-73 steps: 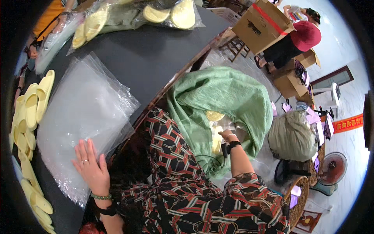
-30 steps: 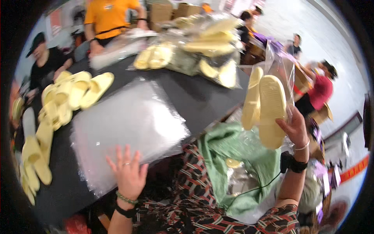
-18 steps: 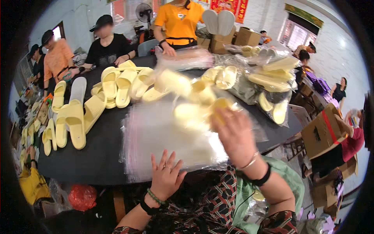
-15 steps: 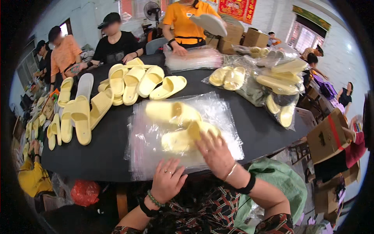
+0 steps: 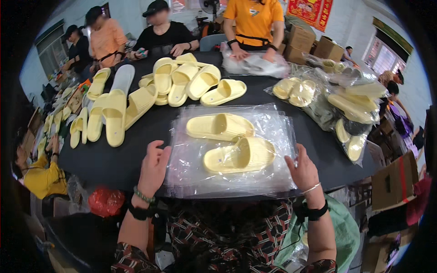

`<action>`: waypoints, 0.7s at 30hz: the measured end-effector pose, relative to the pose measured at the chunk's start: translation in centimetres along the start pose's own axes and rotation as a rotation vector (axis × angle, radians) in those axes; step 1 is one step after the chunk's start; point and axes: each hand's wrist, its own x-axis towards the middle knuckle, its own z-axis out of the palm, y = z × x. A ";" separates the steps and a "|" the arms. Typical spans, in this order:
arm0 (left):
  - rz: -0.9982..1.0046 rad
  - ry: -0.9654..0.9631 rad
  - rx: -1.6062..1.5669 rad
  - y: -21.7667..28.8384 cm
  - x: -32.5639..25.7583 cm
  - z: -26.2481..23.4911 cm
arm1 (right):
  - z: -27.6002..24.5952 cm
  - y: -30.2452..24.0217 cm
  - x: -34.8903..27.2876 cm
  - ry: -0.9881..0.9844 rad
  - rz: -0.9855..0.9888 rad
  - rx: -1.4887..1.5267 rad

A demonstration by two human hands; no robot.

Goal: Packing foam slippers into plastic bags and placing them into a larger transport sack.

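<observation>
A pair of pale yellow slide slippers [image 5: 239, 154] lies side by side at the stack of clear plastic bags [image 5: 191, 182] in front of me. Film glints over parts of the pair, which seems to be inside the top bag. At the stack's left edge is my left hand [image 5: 154, 167], fingers apart and slightly bent, with nothing visible in it. My right hand [image 5: 304, 170] is at the right edge, thumb and fingers spread, its fingertips close to the plastic; whether they touch it I cannot tell.
Loose yellow slippers [image 5: 180, 84] are heaped at the back left, with a grey one [image 5: 123, 79] among them. Bagged slippers [image 5: 355, 102] pile up on the right. Across the black table [image 5: 150, 123], a person in orange [image 5: 255, 22] presses on bags. Cartons [image 5: 395, 179] stand at right.
My hands have moved apart to the two sides of the bag stack; the right has left the near slipper. The person in orange has lowered a grey slipper onto the bags.
</observation>
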 end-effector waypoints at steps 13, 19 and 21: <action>-0.060 -0.145 0.186 -3.8 3.4 2.6 | 1.2 1.9 -1.1 -0.370 0.172 0.783; -0.338 -0.223 -0.295 -3.0 4.7 3.1 | 1.1 3.6 -1.5 -0.458 0.216 0.824; -0.315 -0.243 -0.287 -3.4 4.6 3.0 | 0.7 3.6 -1.3 -0.540 0.204 0.757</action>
